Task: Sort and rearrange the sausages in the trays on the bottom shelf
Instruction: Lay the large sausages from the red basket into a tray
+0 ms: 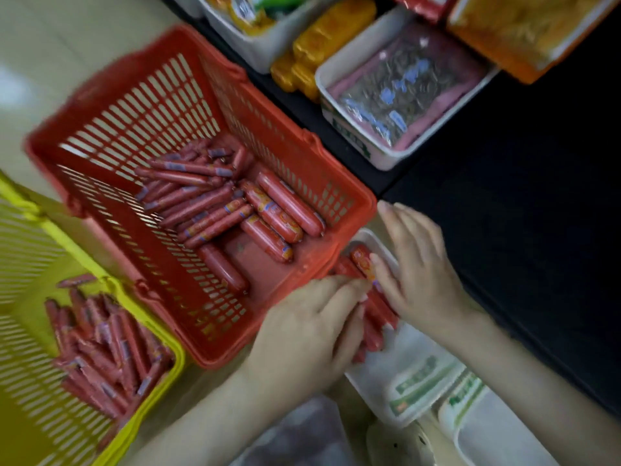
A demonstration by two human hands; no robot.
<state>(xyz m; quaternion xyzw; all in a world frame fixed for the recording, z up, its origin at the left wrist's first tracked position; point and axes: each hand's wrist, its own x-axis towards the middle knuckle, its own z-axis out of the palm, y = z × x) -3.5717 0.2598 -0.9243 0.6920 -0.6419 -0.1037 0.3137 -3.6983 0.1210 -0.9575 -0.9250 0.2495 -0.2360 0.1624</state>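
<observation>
So, left hand (312, 331): fingers out flat, pressing down on the sausages (361, 260) — not gripping any
Right hand (420, 274): fingers straight and spread, tips touching the same sausages from the other side
Sausages: packed in the white tray (403, 368), right between both hands
Red basket (134, 112): just beside the tray, more sausages loose inside
Yellow basket (27, 331): thin ones piled up

Left hand (312, 331), right hand (416, 274) on sausages (363, 262) in white tray (383, 368); red basket (141, 105) beside.
</observation>
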